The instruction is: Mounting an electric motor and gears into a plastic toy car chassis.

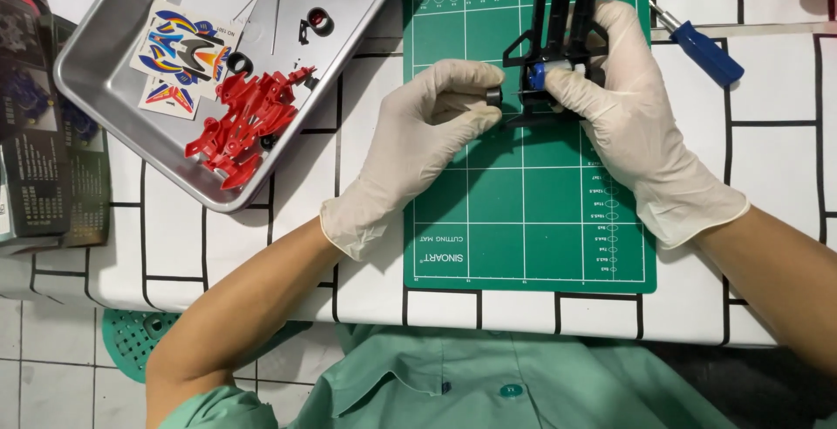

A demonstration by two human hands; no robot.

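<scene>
Left hand [427, 124], in a cream latex glove: thumb and forefinger pinched together on a small black cylindrical plastic part [493, 96], held just above the green cutting mat [523, 220]. The part's open end faces right.

Right hand [610, 98], same glove: fingers clamped around the near end of a black plastic model-car chassis [562, 10], thumb pressing beside a small blue plastic piece [538, 76] seated in it.

Key relation: the chassis end lies directly right of the pinched part, just beside it, a narrow gap between. The chassis long axis runs toward the far edge of the table [767, 176]; the small part sits crosswise to that axis, at its near end. The left hand is the nearer one to the part; the right steadies the frame.

Outward: a blue-handled screwdriver [702, 50] lies right of the mat, near the far edge. Toward the far left corner, a shallow metal tray [105, 89] holds a red plastic car body shell [240, 128], a colourful sticker sheet [179, 54] and loose black rings. Dark printed boxes [44, 159] sit at the left edge.
</scene>
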